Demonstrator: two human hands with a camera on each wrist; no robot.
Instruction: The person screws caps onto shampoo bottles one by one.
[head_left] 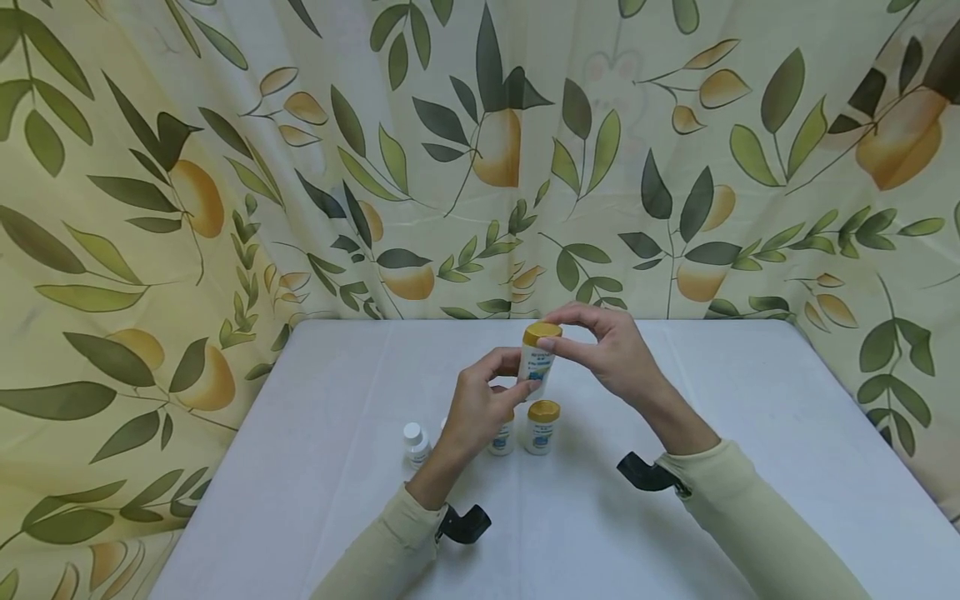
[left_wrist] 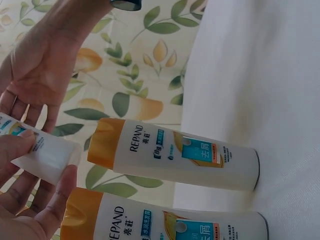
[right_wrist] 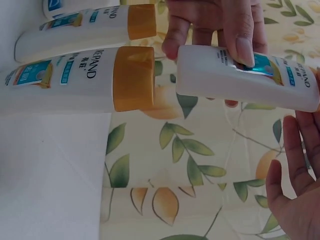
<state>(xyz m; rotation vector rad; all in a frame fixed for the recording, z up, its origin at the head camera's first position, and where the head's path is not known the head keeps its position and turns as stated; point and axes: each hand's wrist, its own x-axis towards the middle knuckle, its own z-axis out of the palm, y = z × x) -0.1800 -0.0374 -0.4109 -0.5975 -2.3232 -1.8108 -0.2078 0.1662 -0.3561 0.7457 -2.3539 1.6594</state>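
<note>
A white REPAND shampoo bottle (head_left: 536, 372) with a gold cap is held up over the table, tilted slightly. My left hand (head_left: 480, 404) grips its lower body, the thumb lying across the label. At the top, my right hand (head_left: 617, 357) pinches the gold cap, thumb in front and fingers behind. Two matching bottles stand upright just below: the right one (head_left: 541, 432) in full view, the left one (head_left: 501, 438) partly covered by my left hand. In the right wrist view the held bottle (right_wrist: 200, 75) shows its bare white base; its cap lies outside that frame.
A smaller white bottle (head_left: 416, 450) with a white cap stands left of my left forearm. Another white thing shows only a sliver behind that hand. The white-covered table (head_left: 720, 392) ends at a leaf-and-fruit patterned curtain (head_left: 450, 250).
</note>
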